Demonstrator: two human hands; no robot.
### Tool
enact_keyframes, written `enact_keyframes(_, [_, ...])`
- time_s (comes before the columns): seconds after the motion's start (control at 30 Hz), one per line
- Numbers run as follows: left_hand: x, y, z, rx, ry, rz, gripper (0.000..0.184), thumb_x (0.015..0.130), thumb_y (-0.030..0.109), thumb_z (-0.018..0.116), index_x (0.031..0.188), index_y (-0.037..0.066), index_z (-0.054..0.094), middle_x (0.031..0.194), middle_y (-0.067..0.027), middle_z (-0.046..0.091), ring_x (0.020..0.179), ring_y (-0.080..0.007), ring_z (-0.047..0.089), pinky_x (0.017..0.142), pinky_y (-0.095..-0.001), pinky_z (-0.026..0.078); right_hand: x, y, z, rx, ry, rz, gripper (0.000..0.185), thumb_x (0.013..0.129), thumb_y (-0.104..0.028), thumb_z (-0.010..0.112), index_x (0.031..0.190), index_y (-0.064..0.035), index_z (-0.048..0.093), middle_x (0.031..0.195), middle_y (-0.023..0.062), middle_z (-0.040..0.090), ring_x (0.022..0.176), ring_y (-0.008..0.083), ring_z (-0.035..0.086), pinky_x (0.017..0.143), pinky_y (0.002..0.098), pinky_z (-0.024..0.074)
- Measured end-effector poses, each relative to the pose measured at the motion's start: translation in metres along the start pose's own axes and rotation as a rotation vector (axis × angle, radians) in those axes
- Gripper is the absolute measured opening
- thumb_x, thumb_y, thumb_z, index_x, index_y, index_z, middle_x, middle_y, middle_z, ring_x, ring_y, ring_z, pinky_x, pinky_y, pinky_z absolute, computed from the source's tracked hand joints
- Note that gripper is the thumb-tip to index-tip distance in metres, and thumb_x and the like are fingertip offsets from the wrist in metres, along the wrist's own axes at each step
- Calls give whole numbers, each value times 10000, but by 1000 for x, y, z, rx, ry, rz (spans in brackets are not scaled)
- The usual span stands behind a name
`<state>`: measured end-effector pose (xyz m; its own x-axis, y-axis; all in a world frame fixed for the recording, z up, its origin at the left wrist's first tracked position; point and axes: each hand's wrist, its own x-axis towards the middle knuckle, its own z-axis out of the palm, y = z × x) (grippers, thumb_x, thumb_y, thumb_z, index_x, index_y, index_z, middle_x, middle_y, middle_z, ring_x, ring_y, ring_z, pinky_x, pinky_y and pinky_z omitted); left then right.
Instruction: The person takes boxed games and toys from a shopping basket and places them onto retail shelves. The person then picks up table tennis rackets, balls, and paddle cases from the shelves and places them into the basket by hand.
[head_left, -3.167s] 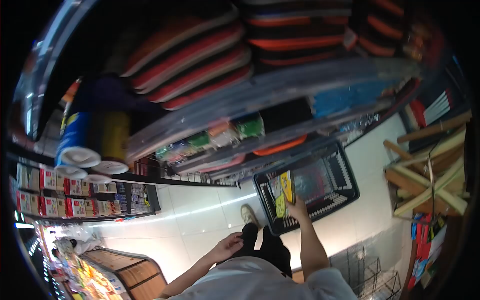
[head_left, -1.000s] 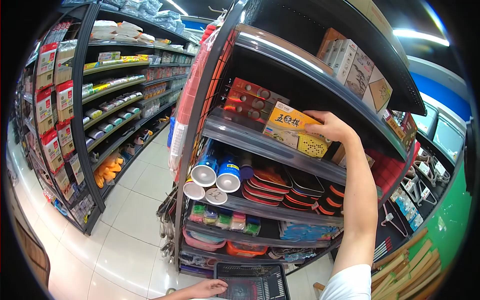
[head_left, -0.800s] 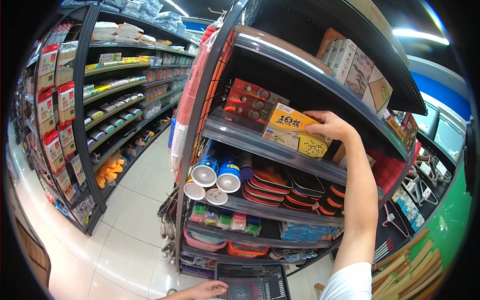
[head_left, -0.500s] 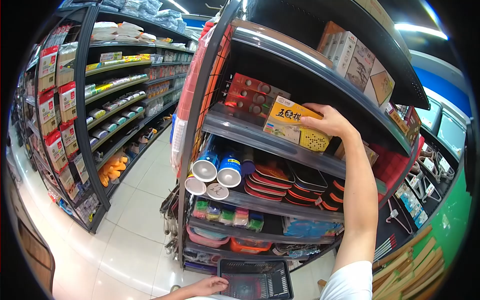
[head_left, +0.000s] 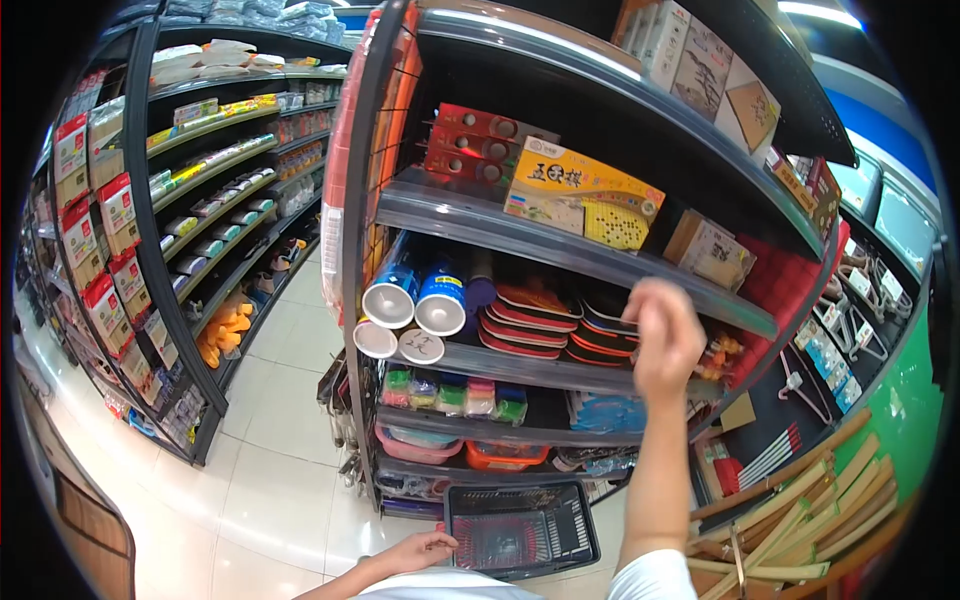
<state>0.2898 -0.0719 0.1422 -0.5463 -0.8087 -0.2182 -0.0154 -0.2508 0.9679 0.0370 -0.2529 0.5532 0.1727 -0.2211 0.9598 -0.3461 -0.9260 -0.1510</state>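
My right hand (head_left: 664, 335) is smeared by motion in front of the shelf of table tennis bats (head_left: 525, 325); its fingers do not show clearly, and I see nothing in it. Above and to its left, a yellow-orange gomoku box (head_left: 583, 195) stands tilted back on the shelf, apart from my hand. Low in the view, my left hand (head_left: 425, 548) has its fingers curled at the left rim of a black plastic shopping basket (head_left: 590, 520). Part of that grip is hidden. Inside, the basket shows only its slatted walls and floor.
Blue tubes (head_left: 440, 300) with white ends jut from the shelf edge. A small boxed game (head_left: 710, 250) sits right of the gomoku box. Wooden sticks (head_left: 800, 520) stand at lower right. To the left runs a tiled aisle (head_left: 270, 400) beside another stocked rack (head_left: 210, 200).
My right hand has let go of the gomoku box and moved down, away from it. The box stays on the shelf. The view has shifted slightly; my left hand remains by the basket.
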Motion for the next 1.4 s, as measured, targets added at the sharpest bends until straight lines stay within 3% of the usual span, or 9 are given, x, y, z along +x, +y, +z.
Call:
enact_keyframes(0.03, [2,-9,-2,-6,2,-6,285,989,178,636,1224,16,622,1030,-6,648,916,-83,585,829,-244,481,-35,-6,-3,-5,-43,23,131,950,-29,537,991,16,652,895,106,672,678,143,626,646,275,503])
enact_keyframes(0.13, [-4,-8,-6,-41,-9,-22,216,977,123,632,1158,6,626,1008,-13,650,894,-81,590,822,-235,480,-167,-23,0,80,-34,549,148,962,-42,536,952,16,671,860,88,679,687,128,647,640,261,510])
enact_keyframes(0.33, [-14,-11,-9,-42,-77,-94,168,963,92,632,1105,4,627,995,-20,661,920,-80,594,836,-235,479,-476,-74,-11,-28,-43,1396,199,1011,-105,571,1115,14,691,907,68,725,732,111,675,662,243,528])
enact_keyframes(0.43, [-22,-21,-5,52,-125,-161,166,967,108,639,1103,12,632,1005,-19,661,937,-83,592,848,-236,477,-647,-152,-35,-101,20,1588,200,999,-101,564,1090,15,698,903,98,730,743,157,706,613,287,552])
enact_keyframes(0.5, [-30,-17,0,111,-153,-240,153,974,101,629,1110,29,635,1014,-13,664,952,-84,592,867,-238,478,-690,-225,-47,-148,63,1999,227,991,-146,565,1070,15,705,911,124,734,736,198,727,586,309,559])
enact_keyframes(0.6, [-38,-55,7,21,-211,-222,139,990,104,612,1113,43,636,999,-10,665,945,-84,601,866,-247,489,-706,-309,-64,-135,110,2287,245,951,-128,601,1028,75,713,882,187,736,738,248,735,618,348,604])
enact_keyframes(0.8, [-48,-67,40,78,-239,-418,192,1016,198,602,1143,57,632,1051,-31,668,924,-118,639,817,-264,529,-731,-356,-96,-178,240,2236,289,973,-189,575,1071,50,706,877,157,740,721,213,737,557,306,569])
enact_keyframes(1.27, [59,-166,144,-111,103,-757,467,1006,427,567,1317,80,536,1184,-100,655,937,-200,665,757,-355,555,-740,-249,-246,-23,180,2089,256,999,-215,582,1118,-17,690,953,100,737,794,179,731,609,290,539])
enact_keyframes(1.4, [80,-173,185,-294,272,-831,584,1015,487,505,1455,113,411,1380,-198,543,1098,-307,625,902,-459,527,-732,-254,-298,-50,83,2258,276,984,-238,599,1136,-24,682,975,103,738,820,194,730,632,310,543])
